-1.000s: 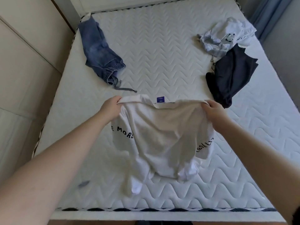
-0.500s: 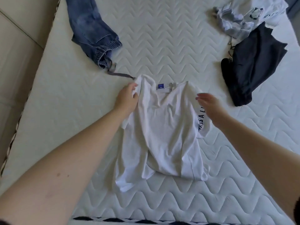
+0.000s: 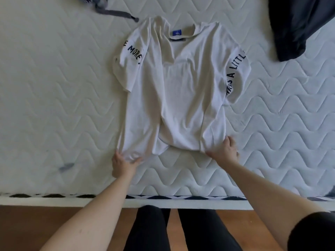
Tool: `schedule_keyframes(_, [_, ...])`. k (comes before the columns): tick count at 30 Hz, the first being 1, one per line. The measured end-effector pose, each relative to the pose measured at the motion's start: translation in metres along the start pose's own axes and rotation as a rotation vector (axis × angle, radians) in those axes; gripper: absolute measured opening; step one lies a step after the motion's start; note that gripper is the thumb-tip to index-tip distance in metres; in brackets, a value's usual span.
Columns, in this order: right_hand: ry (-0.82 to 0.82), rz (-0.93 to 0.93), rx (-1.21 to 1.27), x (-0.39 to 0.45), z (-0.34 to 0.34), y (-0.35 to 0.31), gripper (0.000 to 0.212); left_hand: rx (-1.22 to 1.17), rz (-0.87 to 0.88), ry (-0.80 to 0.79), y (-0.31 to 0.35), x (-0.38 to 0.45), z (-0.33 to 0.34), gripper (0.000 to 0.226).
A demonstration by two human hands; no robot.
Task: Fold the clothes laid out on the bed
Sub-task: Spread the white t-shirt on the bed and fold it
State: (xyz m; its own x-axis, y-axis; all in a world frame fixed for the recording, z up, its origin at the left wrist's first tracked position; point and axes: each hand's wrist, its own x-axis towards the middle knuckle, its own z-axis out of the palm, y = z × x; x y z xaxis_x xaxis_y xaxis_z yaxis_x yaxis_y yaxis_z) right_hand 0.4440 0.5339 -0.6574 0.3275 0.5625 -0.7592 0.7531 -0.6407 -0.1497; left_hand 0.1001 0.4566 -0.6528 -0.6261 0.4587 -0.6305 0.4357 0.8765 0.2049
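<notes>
White T-shirt (image 3: 177, 84) lies flat on the mattress (image 3: 54, 87), close to the near edge, roughly mid-width. Collar w/ blue label points to the far edge, hem to the near edge, so the long axis runs straight away from the person. Sleeves w/ dark lettering stick out left & right.

Left hand (image 3: 123, 164) is at the hem's left corner, fingers curled onto the cloth, thumb out on the fabric; looks like a pinch of the hem, tho the fingertips are partly hidden under a bunched fold, so not certain. Right hand (image 3: 223, 151) is at the hem's right corner, fingers pressed together down on the fabric, thumb reaching along the hem edge; grip seems likewise a pinch.

Hem btwn the hands is still rumpled, one flap turned under near the centre. Judgement: step in hand is pulling the hem straight toward the near edge to flatten the body before any fold. Each hand sits at its own corner, equally near; shirt lies wholly beyond them.

Dark garment (image 3: 299, 28) lies at the far right, well apart; grey drawstring (image 3: 116, 13) just beside the left shoulder.
</notes>
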Motion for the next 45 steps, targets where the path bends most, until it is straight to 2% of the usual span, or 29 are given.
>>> schedule_keyframes(2, [0.03, -0.078, -0.024, 0.004, -0.003, 0.017, 0.088, 0.027, -0.029, -0.011, -0.016, 0.006, -0.004, 0.106])
schedule_keyframes(5, [0.059, -0.211, -0.23, 0.005, -0.013, 0.025, 0.054, 0.134, 0.015, 0.002, -0.026, 0.011, -0.009, 0.063])
schedule_keyframes(7, [-0.014, -0.283, -0.041, -0.001, -0.021, 0.027, 0.024, 0.127, 0.069, -0.027, -0.029, 0.009, -0.012, 0.037])
schedule_keyframes(9, [-0.163, -0.238, 0.354, -0.013, -0.029, 0.03, 0.013, -0.064, 0.086, -0.092, -0.03, 0.005, -0.013, 0.032])
schedule_keyframes(11, [-0.279, -0.135, 0.746, -0.021, -0.033, 0.032, 0.023, -0.374, 0.008, -0.165, -0.023, -0.003, -0.016, 0.031])
schedule_keyframes(13, [-0.354, 0.004, 1.008, -0.028, -0.036, 0.035, 0.02, -0.685, -0.091, -0.234, -0.014, -0.009, -0.02, 0.03])
schedule_keyframes(14, [-0.374, 0.08, 1.066, -0.03, -0.036, 0.038, 0.019, -0.791, -0.142, -0.282, -0.011, -0.011, -0.023, 0.03])
schedule_keyframes(16, [-0.364, 0.219, 1.018, -0.033, -0.035, 0.046, 0.027, -0.863, -0.204, -0.371, -0.01, -0.01, -0.028, 0.032])
schedule_keyframes(19, [-0.347, 0.318, 0.853, -0.031, -0.028, 0.068, 0.044, -0.764, -0.219, -0.393, -0.021, -0.001, -0.034, 0.036])
schedule_keyframes(23, [-0.517, 0.157, 0.79, -0.042, -0.028, 0.082, 0.059, -0.799, -0.29, -0.397, -0.024, 0.004, -0.045, 0.037])
schedule_keyframes(26, [-0.46, 0.056, 0.793, -0.049, -0.029, 0.083, 0.075, -0.698, -0.163, -0.425, -0.03, 0.006, -0.052, 0.036])
schedule_keyframes(30, [-0.288, 0.127, 1.183, -0.053, -0.031, 0.08, 0.048, -0.756, -0.035, -0.47, -0.034, 0.006, -0.067, 0.025])
schedule_keyframes(32, [-0.193, 0.142, 1.259, -0.056, -0.034, 0.078, 0.034, -0.78, -0.006, -0.379, -0.034, 0.006, -0.075, 0.033])
schedule_keyframes(34, [-0.08, 0.13, 1.193, -0.06, -0.036, 0.077, 0.028, -0.754, 0.013, -0.242, -0.035, 0.005, -0.084, 0.049])
schedule_keyframes(36, [0.009, 0.103, 1.087, -0.066, -0.038, 0.08, 0.034, -0.724, 0.061, -0.164, -0.039, 0.005, -0.095, 0.054])
schedule_keyframes(39, [0.081, 0.044, 0.871, -0.081, -0.043, 0.087, 0.041, -0.623, 0.201, -0.138, -0.051, 0.002, -0.111, 0.05])
schedule_keyframes(42, [0.113, -0.033, 0.684, -0.097, -0.047, 0.093, 0.028, -0.413, 0.358, -0.126, -0.059, -0.001, -0.124, 0.039])
schedule_keyframes(44, [0.115, -0.042, 0.645, -0.107, -0.05, 0.091, 0.02, -0.287, 0.432, -0.114, -0.062, 0.0, -0.129, 0.036])
schedule_keyframes(45, [0.115, -0.037, 0.641, -0.11, -0.05, 0.089, 0.023, -0.234, 0.455, -0.102, -0.063, 0.001, -0.131, 0.037])
